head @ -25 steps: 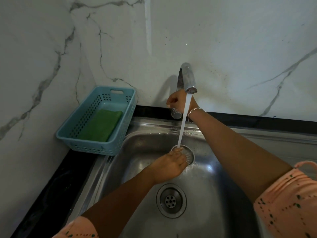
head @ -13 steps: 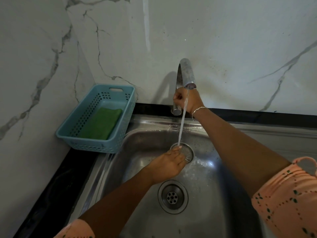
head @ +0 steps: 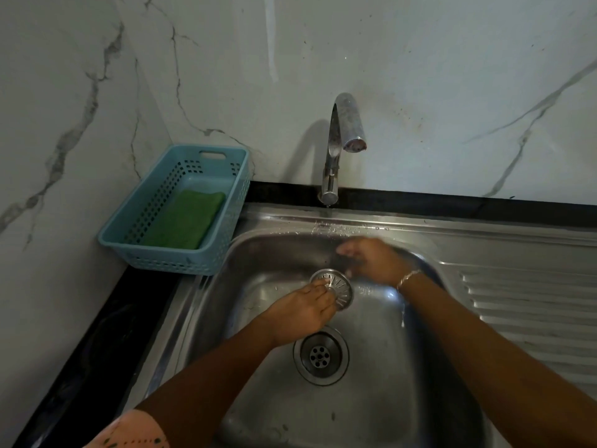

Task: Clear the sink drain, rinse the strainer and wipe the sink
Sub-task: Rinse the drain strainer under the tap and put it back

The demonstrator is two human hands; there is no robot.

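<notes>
Around one steel sink (head: 403, 399): one tap (head: 342, 137), one strainer (head: 337, 287), one drain (head: 320, 356), two hands, one blue basket (head: 135, 244) left of it holding one green sponge (head: 185, 219)

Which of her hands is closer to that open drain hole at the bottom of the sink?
Left. The left hand holds the strainer just above the drain; the right hand is farther back, toward the sink's rear wall.
</notes>
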